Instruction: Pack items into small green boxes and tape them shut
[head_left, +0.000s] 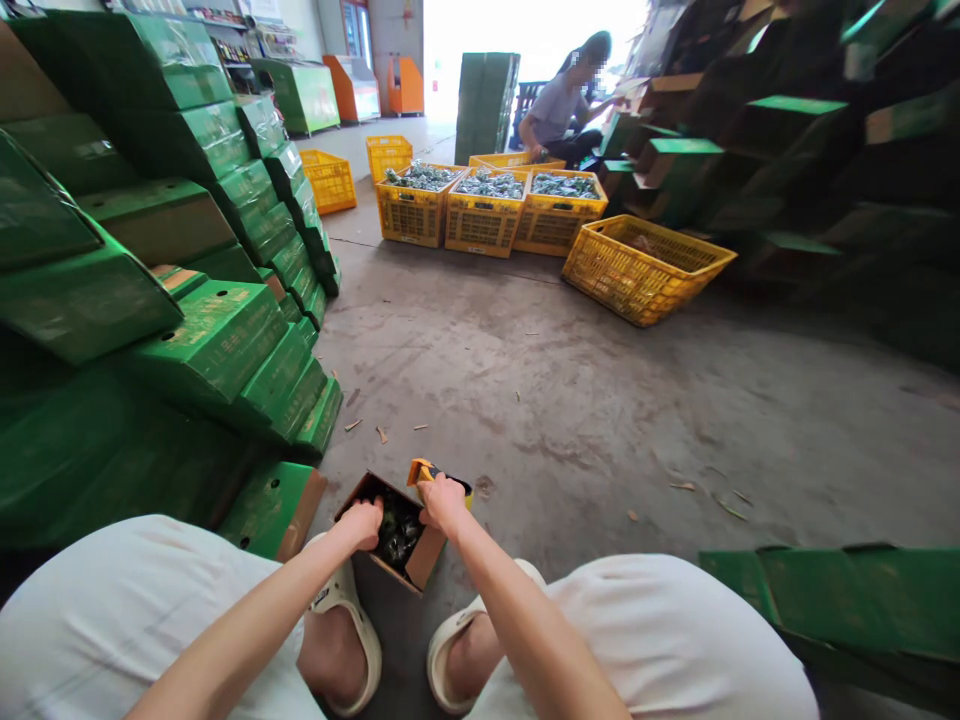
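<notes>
Seated person, concrete floor (600,400). Green cartons (210,330) stacked at left, just beside work area; yellow mesh crates (484,215) w/ bagged goods and a co-worker (562,110) well apart, at back. Small cardboard box (394,530) between the sandalled feet, open top up, long axis diagonal, dark glossy contents. Left hand (362,523) grips box's near-left rim, fingers curled. Right hand (442,502) closed on yellow tape dispenser (424,472) at far edge.

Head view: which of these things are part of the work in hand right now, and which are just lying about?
In hand:
- open cardboard box on the floor, dark-green produce inside
- left hand on its flap
- right hand gripping the yellow tape dispenser

Lying about:
- stacked green cartons
- yellow crates
- tilted yellow crate
- seated co-worker
- floor scraps
</notes>
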